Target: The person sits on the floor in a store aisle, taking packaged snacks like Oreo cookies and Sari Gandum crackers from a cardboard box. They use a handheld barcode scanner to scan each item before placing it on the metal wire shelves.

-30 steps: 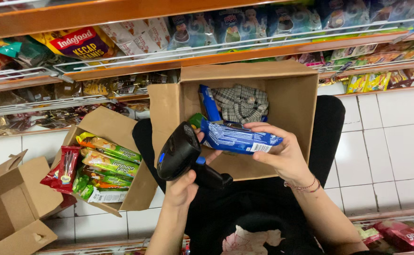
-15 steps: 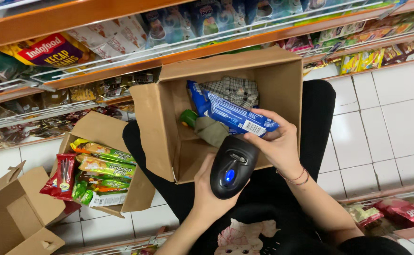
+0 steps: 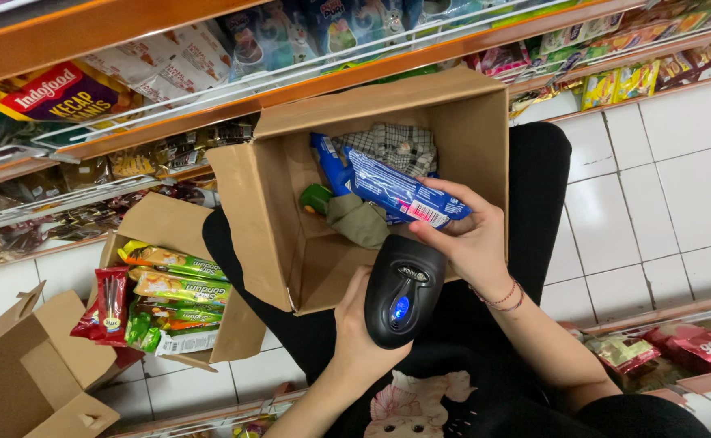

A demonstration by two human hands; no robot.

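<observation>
A: What is each hand doing?

B: The left hand (image 3: 361, 331) has its fingers wrapped around a black handheld barcode scanner (image 3: 402, 289) with a small blue light on its back. The right hand (image 3: 471, 242) pinches a long blue plastic snack packet (image 3: 402, 193) by its near end, fingers closed on it, with the striped code patch turned toward the scanner's head.

A: And where is the packet?

B: Over the open brown cardboard box (image 3: 278, 235) resting on the person's lap, just above a grey-green cloth (image 3: 359, 221) and near a checked fabric item (image 3: 396, 146) at the far side. The scanner sits just beside the packet's near end.

A: What could go wrong?

B: The foil looks crinkled and tilted, so I'd judge glare or a creased code could spoil a reading. The grip is only at one end; the packet could sag or slip into the box. To the left, a smaller cardboard box (image 3: 161, 223) of green and yellow packets (image 3: 177, 284) sits on the white tiled floor (image 3: 680, 162).
</observation>
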